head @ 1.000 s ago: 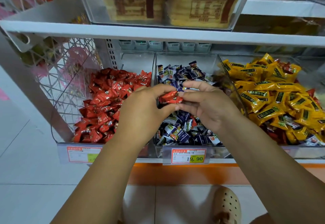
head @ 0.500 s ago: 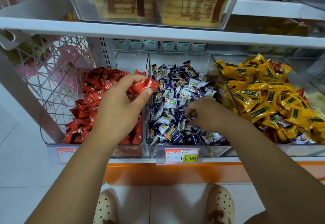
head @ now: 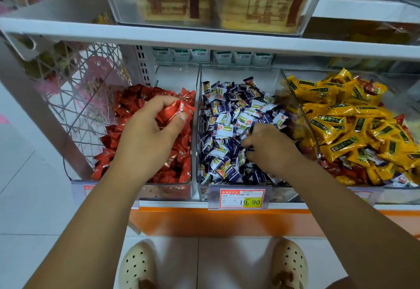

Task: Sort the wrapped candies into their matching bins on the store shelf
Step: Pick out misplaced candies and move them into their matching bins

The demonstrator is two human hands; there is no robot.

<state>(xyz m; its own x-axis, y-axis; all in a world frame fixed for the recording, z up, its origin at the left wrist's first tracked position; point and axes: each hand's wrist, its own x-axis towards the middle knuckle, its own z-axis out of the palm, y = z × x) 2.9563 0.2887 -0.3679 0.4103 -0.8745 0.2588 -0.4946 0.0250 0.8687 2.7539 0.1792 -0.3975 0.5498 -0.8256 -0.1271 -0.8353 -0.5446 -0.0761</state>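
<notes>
Shiny red candy [head: 181,110] over the red bin [head: 168,188].
Left hand [head: 147,138] pinches it; right hand [head: 270,150] curls into purple candies [head: 227,127], grip unclear.

Three clear bins sit in a row: the red bin [head: 166,190] of red candies [head: 136,98] at nine o'clock, the middle bin [head: 238,73] of purple-and-white candies [head: 229,111] at twelve, and the yellow bin [head: 285,77] of yellow candies [head: 341,129] at three. Each heap has too many to count. There are two hands, the left hand [head: 150,134] and the right hand [head: 270,148], two shoes at six, the left shoe [head: 137,266] and the right shoe [head: 291,263], and one price tag [head: 242,199] you can read.
</notes>
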